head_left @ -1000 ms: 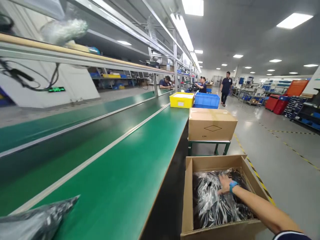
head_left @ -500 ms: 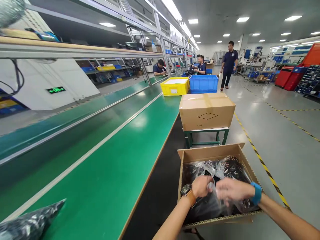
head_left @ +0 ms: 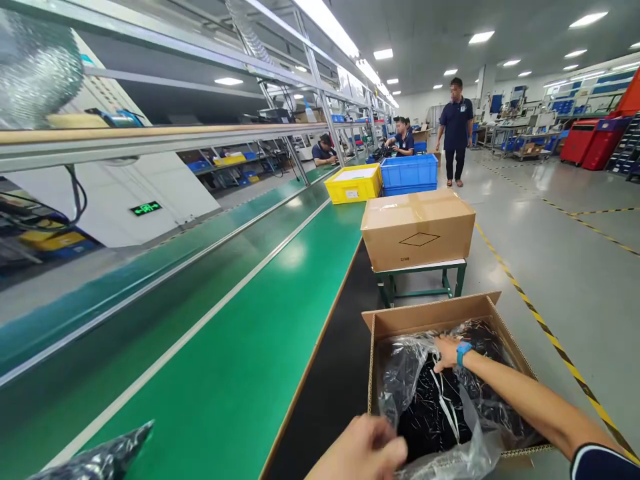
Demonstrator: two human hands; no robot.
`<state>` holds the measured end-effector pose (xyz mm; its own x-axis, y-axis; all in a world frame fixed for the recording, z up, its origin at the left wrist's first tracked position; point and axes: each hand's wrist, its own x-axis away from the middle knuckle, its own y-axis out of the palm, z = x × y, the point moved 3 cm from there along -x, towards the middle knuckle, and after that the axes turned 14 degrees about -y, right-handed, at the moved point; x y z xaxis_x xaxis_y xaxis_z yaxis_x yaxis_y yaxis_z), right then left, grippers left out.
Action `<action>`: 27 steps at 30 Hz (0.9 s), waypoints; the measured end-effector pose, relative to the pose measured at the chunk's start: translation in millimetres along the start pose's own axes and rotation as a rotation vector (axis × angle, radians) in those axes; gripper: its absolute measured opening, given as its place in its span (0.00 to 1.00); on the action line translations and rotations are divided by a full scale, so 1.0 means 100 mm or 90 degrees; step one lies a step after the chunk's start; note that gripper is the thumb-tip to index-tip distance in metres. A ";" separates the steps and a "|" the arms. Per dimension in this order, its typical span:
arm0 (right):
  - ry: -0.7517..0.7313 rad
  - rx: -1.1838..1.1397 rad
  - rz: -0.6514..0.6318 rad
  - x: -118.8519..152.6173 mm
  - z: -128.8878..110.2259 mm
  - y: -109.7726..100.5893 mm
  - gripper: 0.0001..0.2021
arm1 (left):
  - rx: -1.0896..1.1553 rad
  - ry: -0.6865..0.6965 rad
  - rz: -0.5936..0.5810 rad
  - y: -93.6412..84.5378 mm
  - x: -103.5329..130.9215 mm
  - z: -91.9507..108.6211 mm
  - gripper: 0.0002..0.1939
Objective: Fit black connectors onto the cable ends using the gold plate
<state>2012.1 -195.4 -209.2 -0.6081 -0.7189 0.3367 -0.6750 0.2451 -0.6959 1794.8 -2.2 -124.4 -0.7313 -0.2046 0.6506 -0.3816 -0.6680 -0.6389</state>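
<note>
In a bright workshop, beside a long green tabletop [head_left: 280,300], reached into an open cardboard box [head_left: 435,315]. Had the right hand [head_left: 447,353] partly open, touching the clear plastic bag [head_left: 404,375] around black wires [head_left: 423,413] inside the box. Held the left hand [head_left: 360,448] blurred and loosely curled near the box's near left corner, grip impossible to tell. Beyond, saw a closed carton [head_left: 417,233] on a green stand [head_left: 461,280], near a yellow crate [head_left: 353,192] and a blue crate [head_left: 410,175].

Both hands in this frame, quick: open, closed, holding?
Left hand: fingers curled, blurred; whether it holds anything cannot be told.
Right hand: at the plastic bag; grip cannot be told.
</note>
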 end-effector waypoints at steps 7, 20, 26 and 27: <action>-0.061 0.011 0.330 -0.32 -0.04 -0.24 0.16 | -0.155 -0.073 0.294 0.20 -1.04 1.08 0.55; -0.005 -0.046 0.436 -0.12 0.20 0.48 0.66 | -0.115 -0.045 0.369 -0.24 -1.11 0.42 0.17; 0.117 0.007 0.508 -0.06 0.58 0.32 0.13 | -0.003 0.001 0.400 -0.56 -0.93 0.11 0.13; 0.136 0.016 0.532 0.02 0.66 0.19 0.11 | 0.016 0.010 0.404 -0.62 -0.92 0.06 0.13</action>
<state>2026.0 -235.2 -263.4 -0.9684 -0.1703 -0.1820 0.0375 0.6224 -0.7818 1889.1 53.9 -142.5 -0.8187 -0.5564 0.1423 0.1422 -0.4365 -0.8884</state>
